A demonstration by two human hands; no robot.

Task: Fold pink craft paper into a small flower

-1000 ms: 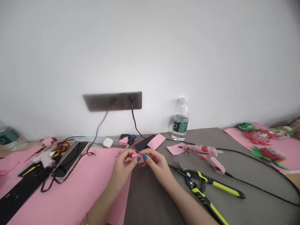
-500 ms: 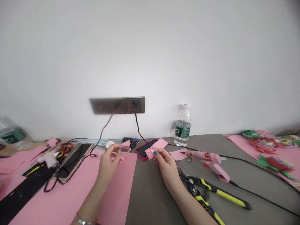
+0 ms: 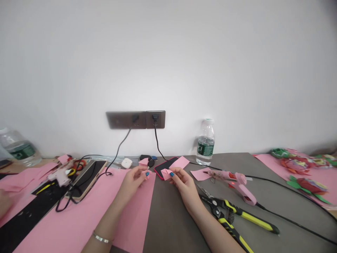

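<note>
My right hand (image 3: pixel 184 186) pinches a small folded piece of pink paper (image 3: pixel 165 173) between thumb and fingers, above the edge of a phone in a red-pink case (image 3: pixel 158 171). To its left, my left hand (image 3: pixel 134 181) has thumb and fingertips closed on another small pink paper piece (image 3: pixel 146 174), partly covered by the fingers. The two papers are close but apart. A pink paper strip (image 3: pixel 180 162) lies across the phone, and a folded pink scrap (image 3: pixel 143 161) rests just beyond my left hand.
Right of my hands lie a pink glue gun (image 3: pixel 238 182) with its cord and yellow-black pliers (image 3: pixel 223 211). A water bottle (image 3: pixel 205 146) stands by the wall. Paper flowers (image 3: pixel 310 186) sit at far right. Left are a large pink sheet (image 3: pixel 86 214), another phone (image 3: pixel 89 179) and another person's hand (image 3: pixel 4 202).
My left hand has moved right, bringing its paper closer to the folded piece in my right hand. The right hand has shifted slightly left. Another person's hand shows more at far left.
</note>
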